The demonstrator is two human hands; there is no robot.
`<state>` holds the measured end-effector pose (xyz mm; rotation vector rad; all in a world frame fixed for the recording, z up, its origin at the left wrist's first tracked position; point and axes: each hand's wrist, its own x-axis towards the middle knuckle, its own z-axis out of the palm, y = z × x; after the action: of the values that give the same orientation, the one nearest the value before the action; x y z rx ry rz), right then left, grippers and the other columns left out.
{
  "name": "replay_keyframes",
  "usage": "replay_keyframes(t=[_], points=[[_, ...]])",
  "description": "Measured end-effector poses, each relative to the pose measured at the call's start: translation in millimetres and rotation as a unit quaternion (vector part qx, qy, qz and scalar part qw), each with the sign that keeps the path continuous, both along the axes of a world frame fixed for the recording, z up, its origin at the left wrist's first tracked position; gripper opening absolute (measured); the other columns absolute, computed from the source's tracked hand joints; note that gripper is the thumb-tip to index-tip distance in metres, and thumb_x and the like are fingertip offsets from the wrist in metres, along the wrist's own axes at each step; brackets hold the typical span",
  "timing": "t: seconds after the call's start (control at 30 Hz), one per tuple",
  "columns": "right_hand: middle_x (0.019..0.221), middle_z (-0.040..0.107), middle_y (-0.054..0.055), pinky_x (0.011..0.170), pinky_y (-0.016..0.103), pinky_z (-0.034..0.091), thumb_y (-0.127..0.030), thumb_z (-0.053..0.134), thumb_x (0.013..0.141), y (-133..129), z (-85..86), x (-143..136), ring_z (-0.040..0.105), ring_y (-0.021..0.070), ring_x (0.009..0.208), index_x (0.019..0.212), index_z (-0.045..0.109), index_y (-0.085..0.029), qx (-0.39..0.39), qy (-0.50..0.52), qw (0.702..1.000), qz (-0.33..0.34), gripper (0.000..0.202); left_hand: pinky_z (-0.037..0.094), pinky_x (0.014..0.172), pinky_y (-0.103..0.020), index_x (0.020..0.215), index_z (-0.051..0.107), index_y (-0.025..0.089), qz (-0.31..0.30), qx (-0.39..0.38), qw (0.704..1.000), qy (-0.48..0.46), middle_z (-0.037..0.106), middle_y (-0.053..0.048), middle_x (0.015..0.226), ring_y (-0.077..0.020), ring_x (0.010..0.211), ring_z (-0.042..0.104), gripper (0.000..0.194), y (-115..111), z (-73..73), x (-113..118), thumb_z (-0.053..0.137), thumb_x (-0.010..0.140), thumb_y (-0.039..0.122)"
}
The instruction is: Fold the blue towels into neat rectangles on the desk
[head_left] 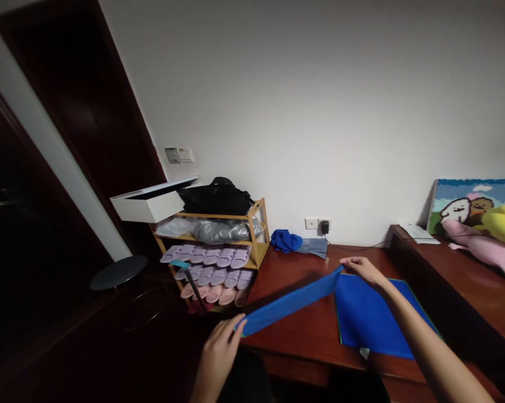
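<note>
A long folded strip of blue cloth [292, 305] is stretched in the air over the reddish-brown table [294, 336]. Its near left end is pinched between the thumb and fingers of my left hand [222, 344], at the table's left front edge. My right hand [363, 270] grips the far right end, which is raised higher. Under my right forearm, a blue cloth [369, 313] with green edging lies flat on the table, with a small white tag at its front edge.
Crumpled blue cloth [286, 240] and a grey-blue folded cloth [313, 247] lie by the wall. Left stands a wooden rack [254, 229] with slippers, a black bag and a white box. A round stool [118, 272] is further left. Plush toys [487, 246] sit on a raised surface at right.
</note>
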<state>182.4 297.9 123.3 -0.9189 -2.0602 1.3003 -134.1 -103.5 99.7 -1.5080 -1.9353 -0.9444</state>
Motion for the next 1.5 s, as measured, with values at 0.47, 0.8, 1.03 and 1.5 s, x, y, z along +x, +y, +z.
replay_keyframes(t=[0.47,0.8,1.03,1.5], points=[[0.100,0.078,0.010,0.077,0.034,0.057,-0.073,0.068,0.080,-129.8,115.7,179.0,0.070,0.0260,0.087,0.104,0.078,-0.024,0.169,-0.005,0.979,-0.113,0.056,0.064,0.066,-0.028,0.086,0.081,0.024,-0.173,-0.031,0.961,-0.213,0.082,-0.002,0.084,-0.0214,0.071,0.076,0.036,9.4,148.3,30.7,0.073,0.082,0.059],[0.086,0.075,0.016,0.064,0.038,0.061,-0.071,0.077,0.071,-192.3,105.3,283.0,0.071,0.0269,0.073,0.104,0.078,-0.029,0.062,0.071,0.970,-0.223,0.053,0.065,0.071,-0.034,0.080,0.081,0.024,-0.277,-0.095,0.924,-0.246,0.081,-0.004,0.082,-0.0235,0.074,0.075,0.029,33.8,148.8,66.7,0.077,0.081,0.053],[0.081,0.078,0.010,0.072,0.037,0.063,-0.075,0.081,0.060,-112.2,80.9,268.9,0.075,0.0269,0.075,0.092,0.075,-0.020,0.012,0.103,0.966,-0.237,0.064,0.058,0.071,-0.028,0.088,0.080,0.019,-0.302,-0.176,0.889,-0.295,0.081,-0.005,0.085,-0.0207,0.075,0.072,0.033,148.5,119.8,84.2,0.073,0.083,0.052],[0.075,0.078,0.009,0.077,0.032,0.055,-0.059,0.067,0.079,64.6,65.7,264.1,0.072,0.0216,0.074,0.083,0.074,-0.017,0.103,0.032,0.931,-0.348,0.043,0.057,0.076,-0.031,0.100,0.074,0.021,-0.273,-0.025,0.951,-0.146,0.078,-0.006,0.095,-0.0186,0.076,0.069,0.031,305.8,104.2,122.5,0.058,0.098,0.047]])
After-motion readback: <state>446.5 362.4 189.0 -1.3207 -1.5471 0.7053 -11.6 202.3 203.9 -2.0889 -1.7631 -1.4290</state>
